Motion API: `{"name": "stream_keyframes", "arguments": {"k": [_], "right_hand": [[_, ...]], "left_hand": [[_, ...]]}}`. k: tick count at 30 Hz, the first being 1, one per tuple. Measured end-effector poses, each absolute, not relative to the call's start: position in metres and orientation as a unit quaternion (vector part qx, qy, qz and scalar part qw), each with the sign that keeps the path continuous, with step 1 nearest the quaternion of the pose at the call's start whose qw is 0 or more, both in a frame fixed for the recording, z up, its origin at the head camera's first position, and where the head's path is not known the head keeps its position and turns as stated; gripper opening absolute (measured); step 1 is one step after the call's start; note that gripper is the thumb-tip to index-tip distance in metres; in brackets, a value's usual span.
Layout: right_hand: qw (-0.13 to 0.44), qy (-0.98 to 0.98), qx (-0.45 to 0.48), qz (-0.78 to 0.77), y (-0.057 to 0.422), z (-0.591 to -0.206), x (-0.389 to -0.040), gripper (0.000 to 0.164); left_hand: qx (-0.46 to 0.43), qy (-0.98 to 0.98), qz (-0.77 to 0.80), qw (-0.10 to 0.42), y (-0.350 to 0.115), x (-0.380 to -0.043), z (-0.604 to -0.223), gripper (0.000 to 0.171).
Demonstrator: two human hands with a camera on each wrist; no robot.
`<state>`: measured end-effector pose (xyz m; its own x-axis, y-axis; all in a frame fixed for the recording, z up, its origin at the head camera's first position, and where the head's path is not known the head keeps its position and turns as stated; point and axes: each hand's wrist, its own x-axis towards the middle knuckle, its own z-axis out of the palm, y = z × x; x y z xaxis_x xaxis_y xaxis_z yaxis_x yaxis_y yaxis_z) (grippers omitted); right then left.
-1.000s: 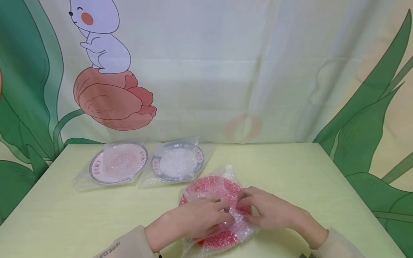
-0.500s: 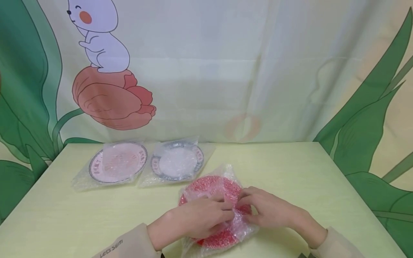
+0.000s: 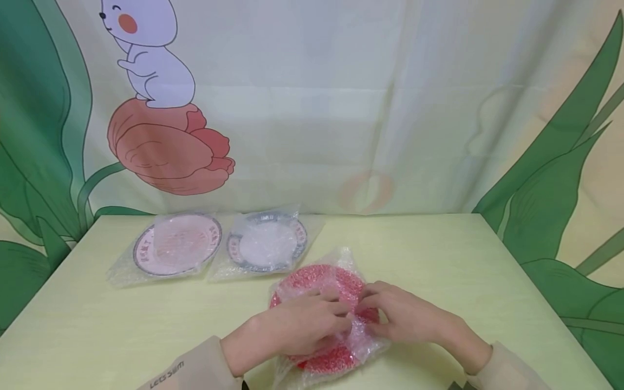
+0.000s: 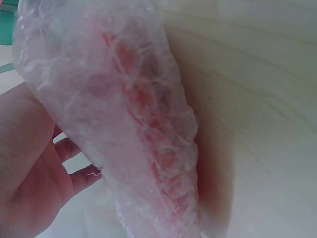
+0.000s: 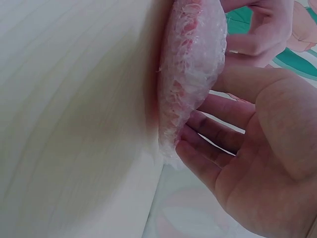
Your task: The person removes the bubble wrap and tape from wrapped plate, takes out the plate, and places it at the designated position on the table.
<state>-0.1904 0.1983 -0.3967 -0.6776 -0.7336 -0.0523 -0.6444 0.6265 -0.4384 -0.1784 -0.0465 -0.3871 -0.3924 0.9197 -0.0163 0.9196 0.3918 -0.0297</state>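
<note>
A round red plate, wrapped in bubble wrap, lies on the table in front of me. My left hand reaches over its middle with bent fingers against the wrap; its thumb is hidden, and I cannot tell whether it pinches the wrap. My right hand touches the right side of the wrap with spread, gently curved fingers. In the right wrist view, the fingertips meet the wrap. The left wrist view shows the bubble-wrapped plate edge-on, partly covering the left hand.
Two more bubble-wrapped plates lie at the back left: a pink-white plate with a dark rim and a white plate with a grey-blue patterned rim. A printed curtain hangs behind the pale yellow table.
My left fingers shift slightly on the wrap. The right hand stays almost still, the wrapped plate keeps its place, and the head view drifts a little.
</note>
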Motion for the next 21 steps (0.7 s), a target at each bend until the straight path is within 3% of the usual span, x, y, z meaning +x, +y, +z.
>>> {"name": "stream_keyframes", "arguments": {"k": [21], "right_hand": [[0.099, 0.896, -0.396, -0.177, 0.1955, -0.3965, -0.1902, 0.026]], "left_hand": [[-0.560, -0.828, 0.033, 0.028, -0.0472, -0.1774, -0.3914, 0.013]]}}
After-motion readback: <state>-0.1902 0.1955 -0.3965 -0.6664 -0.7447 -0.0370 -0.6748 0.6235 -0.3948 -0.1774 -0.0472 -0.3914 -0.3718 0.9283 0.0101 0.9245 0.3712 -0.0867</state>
